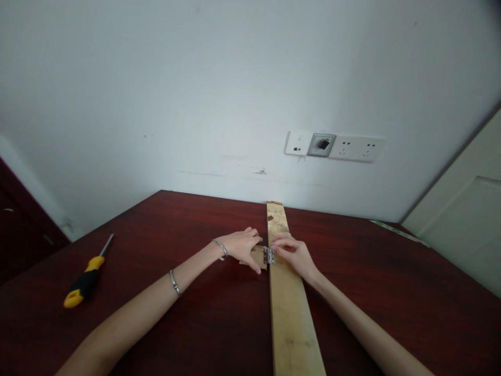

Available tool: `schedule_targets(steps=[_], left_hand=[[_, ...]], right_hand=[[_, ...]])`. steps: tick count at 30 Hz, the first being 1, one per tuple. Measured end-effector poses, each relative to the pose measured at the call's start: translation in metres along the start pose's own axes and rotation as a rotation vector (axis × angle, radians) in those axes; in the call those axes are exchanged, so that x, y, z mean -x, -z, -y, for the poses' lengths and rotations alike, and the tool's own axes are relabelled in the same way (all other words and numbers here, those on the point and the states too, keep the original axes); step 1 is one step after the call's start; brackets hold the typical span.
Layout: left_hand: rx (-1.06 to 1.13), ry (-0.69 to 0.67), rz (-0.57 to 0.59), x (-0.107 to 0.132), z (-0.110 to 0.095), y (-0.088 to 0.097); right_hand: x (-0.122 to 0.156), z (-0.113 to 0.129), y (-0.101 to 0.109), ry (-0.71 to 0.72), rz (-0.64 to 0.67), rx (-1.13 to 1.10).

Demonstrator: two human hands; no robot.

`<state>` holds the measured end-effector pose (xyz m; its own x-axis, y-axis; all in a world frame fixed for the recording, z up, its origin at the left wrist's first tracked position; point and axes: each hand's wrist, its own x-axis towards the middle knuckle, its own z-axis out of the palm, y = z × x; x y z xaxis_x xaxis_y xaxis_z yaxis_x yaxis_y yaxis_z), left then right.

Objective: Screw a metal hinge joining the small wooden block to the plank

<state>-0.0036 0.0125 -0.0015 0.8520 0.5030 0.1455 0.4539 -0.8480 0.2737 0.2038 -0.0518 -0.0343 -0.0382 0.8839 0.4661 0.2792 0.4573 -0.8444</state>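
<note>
A long pale wooden board [293, 324] lies lengthwise on the dark red table. A small wooden piece [258, 257] sits against its left side, and a metal hinge [268, 255] spans the joint between the two. My left hand [241, 247] grips the small piece from above, thumb at the near edge and fingers at the far edge. My right hand [293, 256] rests on the long board with thumb and forefinger pinched at the hinge's far right corner. Whatever is in that pinch is too small to make out.
A yellow and black screwdriver [88, 279] lies at the left of the table [188, 219]. Behind stands a white wall with a row of sockets [332, 146]. A thin flat strip [399, 233] lies at the far right edge, near a pale door [465, 209].
</note>
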Motion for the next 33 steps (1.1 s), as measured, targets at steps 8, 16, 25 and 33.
schedule_targets(steps=[8,16,25,33], left_hand=[[0.079,0.008,-0.019,-0.001,0.007,-0.011],[0.008,-0.007,0.078,0.0,0.007,-0.007],[-0.123,0.02,0.107,0.001,0.0,-0.004],[-0.154,0.013,0.112,0.002,-0.003,-0.002]], right_hand=[[0.0,0.002,-0.004,-0.006,0.041,0.081],[-0.003,-0.001,-0.008,-0.022,0.077,0.143],[-0.001,-0.001,-0.007,-0.053,0.134,0.143],[0.0,0.001,-0.007,-0.024,0.161,0.163]])
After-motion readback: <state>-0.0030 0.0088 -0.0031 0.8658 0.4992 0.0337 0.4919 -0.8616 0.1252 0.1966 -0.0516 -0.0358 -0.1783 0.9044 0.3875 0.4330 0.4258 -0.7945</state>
